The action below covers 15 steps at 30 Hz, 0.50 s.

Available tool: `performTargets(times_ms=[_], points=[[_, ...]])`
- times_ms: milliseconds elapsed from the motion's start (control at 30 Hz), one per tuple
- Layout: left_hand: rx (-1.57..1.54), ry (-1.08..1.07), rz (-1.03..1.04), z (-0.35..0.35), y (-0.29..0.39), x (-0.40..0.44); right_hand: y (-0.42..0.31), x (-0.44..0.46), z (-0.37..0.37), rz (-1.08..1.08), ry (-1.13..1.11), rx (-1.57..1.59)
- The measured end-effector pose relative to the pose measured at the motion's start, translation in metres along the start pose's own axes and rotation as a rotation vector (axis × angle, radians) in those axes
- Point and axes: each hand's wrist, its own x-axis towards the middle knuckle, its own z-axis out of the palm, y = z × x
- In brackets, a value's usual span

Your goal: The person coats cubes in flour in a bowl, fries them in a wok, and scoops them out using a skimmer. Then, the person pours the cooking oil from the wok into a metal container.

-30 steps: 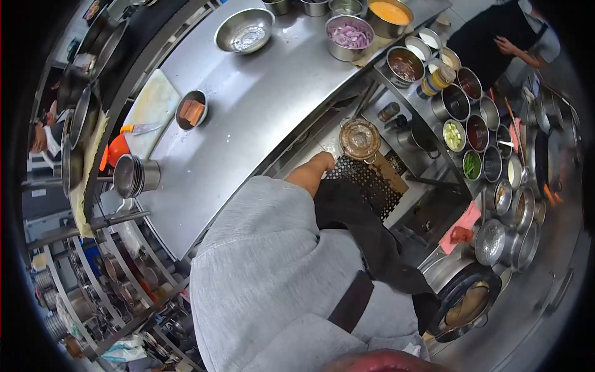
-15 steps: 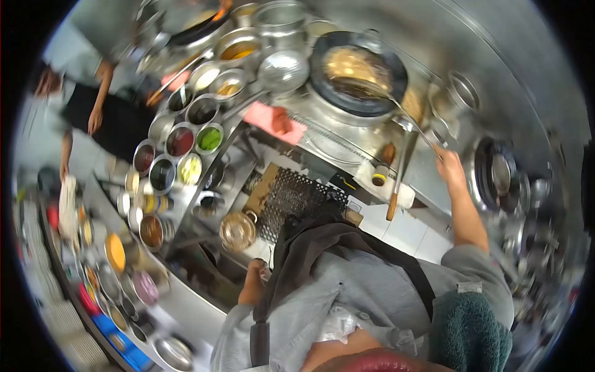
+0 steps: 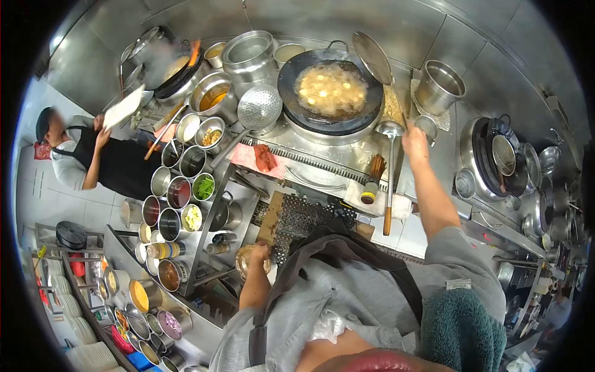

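Observation:
My right hand (image 3: 416, 146) is closed round the handle of a round mesh skimmer (image 3: 372, 57), whose head is tilted up at the right rim of the wok. In the black wok (image 3: 291, 87), pale pieces (image 3: 331, 90) bubble in foaming oil. A ladle (image 3: 390, 180) with a wooden grip lies left of that hand, its bowl near the wok. Low by my body, my left hand (image 3: 259, 252) has its fingers curled at the upper right of a glass jug (image 3: 243, 263), where its handle was; the hand partly hides the jug.
A perforated ladle (image 3: 260, 108) rests over pots left of the wok. Several metal tubs hold sauces and chopped greens (image 3: 203, 186). A co-worker (image 3: 87, 149) stands at the far left, holding a white board-like thing (image 3: 123, 108). A second wok (image 3: 493, 164) stands at right, and a bottle (image 3: 370, 191) lies on a cloth.
The skimmer has come out of the wok and up to its right rim. My left hand has reached the glass jug. My view has shifted, and the co-worker has raised the white thing.

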Motion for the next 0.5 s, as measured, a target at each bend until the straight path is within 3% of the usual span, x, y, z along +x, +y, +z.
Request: performTargets(times_ms=[33, 67, 133, 200, 333, 500], points=[[0.092, 0.206, 0.044, 0.025, 0.011, -0.022, 0.001, 0.006, 0.023, 0.015, -0.033, 0.04], [0.184, 0.411, 0.085, 0.04, 0.02, -0.036, 0.01, 0.012, 0.058, -0.092, 0.113, 0.034], [0.005, 0.353, 0.014, 0.046, -0.004, -0.043, -0.023, 0.009, 0.066, 0.39, -0.279, 0.67], [-0.171, 0.268, -0.091, 0.05, -0.022, -0.059, -0.033, 0.008, 0.088, 0.358, -0.415, 0.935], [0.07, 0.282, -0.22, 0.063, -0.062, -0.11, -0.061, 0.009, 0.117, 0.5, -0.493, 1.336], [0.175, 0.251, -0.281, 0.067, -0.093, -0.134, -0.091, 0.006, 0.099, 0.542, -0.579, 1.442]])
